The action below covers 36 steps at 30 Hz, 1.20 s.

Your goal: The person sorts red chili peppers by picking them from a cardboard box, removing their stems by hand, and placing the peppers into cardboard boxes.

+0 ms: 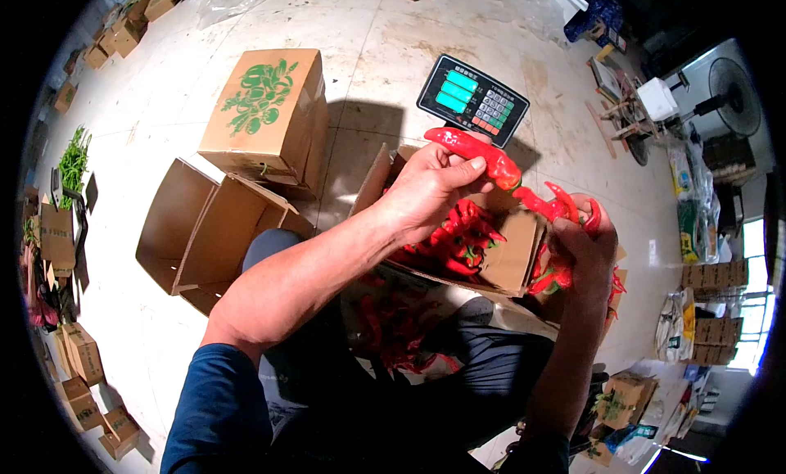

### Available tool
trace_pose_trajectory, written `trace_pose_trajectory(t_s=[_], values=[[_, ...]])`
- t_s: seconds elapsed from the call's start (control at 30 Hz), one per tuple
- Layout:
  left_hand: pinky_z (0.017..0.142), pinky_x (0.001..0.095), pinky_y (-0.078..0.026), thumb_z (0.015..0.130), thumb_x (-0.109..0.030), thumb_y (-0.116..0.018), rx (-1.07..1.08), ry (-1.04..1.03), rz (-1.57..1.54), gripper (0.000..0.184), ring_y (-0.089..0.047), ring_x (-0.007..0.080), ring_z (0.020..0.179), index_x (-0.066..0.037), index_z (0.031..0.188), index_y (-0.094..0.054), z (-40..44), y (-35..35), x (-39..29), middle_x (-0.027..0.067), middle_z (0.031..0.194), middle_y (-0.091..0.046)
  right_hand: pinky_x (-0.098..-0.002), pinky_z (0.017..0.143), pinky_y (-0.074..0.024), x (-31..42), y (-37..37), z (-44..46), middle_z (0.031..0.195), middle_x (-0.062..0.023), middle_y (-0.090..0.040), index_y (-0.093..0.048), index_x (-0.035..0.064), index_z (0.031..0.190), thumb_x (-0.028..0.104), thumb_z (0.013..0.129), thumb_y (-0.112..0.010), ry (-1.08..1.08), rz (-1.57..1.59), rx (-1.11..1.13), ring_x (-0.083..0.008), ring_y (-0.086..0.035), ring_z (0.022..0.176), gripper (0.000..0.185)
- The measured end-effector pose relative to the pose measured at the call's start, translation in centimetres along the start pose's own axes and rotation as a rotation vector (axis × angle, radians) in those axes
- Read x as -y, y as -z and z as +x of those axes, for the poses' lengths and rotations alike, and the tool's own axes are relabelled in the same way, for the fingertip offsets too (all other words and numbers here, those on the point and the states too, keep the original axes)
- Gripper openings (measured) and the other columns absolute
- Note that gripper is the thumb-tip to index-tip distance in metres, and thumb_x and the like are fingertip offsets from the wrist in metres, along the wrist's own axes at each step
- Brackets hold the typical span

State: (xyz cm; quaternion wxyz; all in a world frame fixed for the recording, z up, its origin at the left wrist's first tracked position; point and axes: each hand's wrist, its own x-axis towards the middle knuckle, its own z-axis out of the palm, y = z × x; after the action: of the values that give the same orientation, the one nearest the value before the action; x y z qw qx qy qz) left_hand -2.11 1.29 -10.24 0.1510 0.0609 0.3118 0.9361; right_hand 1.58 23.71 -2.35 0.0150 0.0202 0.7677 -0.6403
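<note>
A long red chili pepper (479,151) is pinched in my left hand (430,187), between thumb and fingers, above an open cardboard box. My right hand (583,232) is closed round several red peppers (565,200) whose tips poke out past its fingers. Below my hands, the cardboard box (509,253) has a heap of red peppers (450,243) in it. More peppers (557,276) show under my right hand, partly hidden by it. On the floor between my legs lies another pile of red peppers (401,327), in shadow.
Behind the box stands a scale display (473,97) with lit green screens. A closed carton (262,118) with a green vegetable print and an open box (217,228) stand at left. A fan (731,96) and stacked cartons (716,310) are at right. Green peppers (75,159) lie far left.
</note>
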Motion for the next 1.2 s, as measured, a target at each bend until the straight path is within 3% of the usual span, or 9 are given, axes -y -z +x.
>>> trace_pose_trajectory(t_s=[0.17,0.43,0.93,1.03,1.13,1.17,1.2], values=[[0.099,0.0401,-0.048,0.095,-0.006,-0.06,-0.035,-0.003,0.011,0.033,-0.06,0.0235,0.111,-0.002,0.127,-0.051,-0.1,-0.4,0.5,0.0126,0.118,-0.062,-0.0209,0.045,-0.0347,-0.1,-0.1,0.3,0.067,-0.0007,-0.057,-0.06,-0.0012,0.101,0.016,0.079,-0.066,-0.017,0.099,-0.018,-0.0068,-0.046,0.048,0.028],[0.101,0.0412,-0.047,0.094,0.003,-0.054,-0.107,0.087,0.102,0.036,-0.059,0.0245,0.111,0.003,0.13,-0.048,-0.3,-0.7,0.4,0.0142,0.116,-0.061,-0.0193,0.05,-0.0378,-0.2,-0.5,0.3,0.072,-0.0024,-0.057,-0.059,-0.0026,0.105,0.017,0.079,-0.065,-0.061,0.132,0.0,-0.0071,-0.05,0.056,0.033],[0.098,0.0386,-0.049,0.096,0.002,-0.052,-0.088,0.078,0.163,0.035,-0.062,0.0233,0.106,0.002,0.131,-0.047,-0.2,-0.3,1.0,0.0128,0.114,-0.062,-0.0178,0.05,-0.0383,-0.3,-0.3,0.6,0.075,-0.0034,-0.056,-0.058,-0.004,0.107,0.016,0.079,-0.066,-0.076,0.156,0.034,-0.0067,-0.05,0.058,0.035],[0.094,0.0376,-0.051,0.094,-0.004,-0.057,-0.1,0.04,0.367,0.032,-0.063,0.0234,0.102,0.003,0.125,-0.052,0.0,-0.3,1.0,0.0144,0.11,-0.064,-0.0179,0.049,-0.0381,-0.5,-0.4,0.6,0.075,-0.0035,-0.056,-0.058,-0.0042,0.107,0.015,0.079,-0.066,-0.074,0.159,0.028,-0.0067,-0.05,0.058,0.035],[0.09,0.0398,-0.053,0.088,-0.014,-0.065,0.012,0.088,1.414,0.039,-0.065,0.0289,0.102,0.004,0.121,-0.056,-0.3,0.1,-0.7,0.0185,0.111,-0.064,-0.0179,0.05,-0.0384,-0.2,-0.5,0.4,0.076,-0.0036,-0.057,-0.058,-0.0039,0.107,0.013,0.08,-0.065,-0.067,0.154,0.037,-0.0066,-0.051,0.059,0.034],[0.09,0.0429,-0.052,0.082,-0.022,-0.069,-0.005,0.077,1.684,0.049,-0.064,0.0361,0.103,0.005,0.121,-0.057,-0.7,-0.7,-1.2,0.0215,0.112,-0.064,-0.0179,0.05,-0.0386,-0.2,-0.5,0.4,0.076,-0.0036,-0.057,-0.058,-0.0037,0.107,0.013,0.08,-0.065,-0.062,0.151,0.045,-0.0066,-0.051,0.059,0.033],[0.091,0.0438,-0.051,0.082,-0.024,-0.069,0.014,0.032,1.792,0.051,-0.063,0.038,0.103,0.004,0.123,-0.057,-0.7,-0.1,-0.9,0.0216,0.112,-0.064,-0.0183,0.051,-0.0394,-0.2,-0.5,0.4,0.077,-0.0036,-0.057,-0.058,-0.0034,0.107,0.012,0.079,-0.066,-0.059,0.141,0.043,-0.0069,-0.051,0.06,0.033]])
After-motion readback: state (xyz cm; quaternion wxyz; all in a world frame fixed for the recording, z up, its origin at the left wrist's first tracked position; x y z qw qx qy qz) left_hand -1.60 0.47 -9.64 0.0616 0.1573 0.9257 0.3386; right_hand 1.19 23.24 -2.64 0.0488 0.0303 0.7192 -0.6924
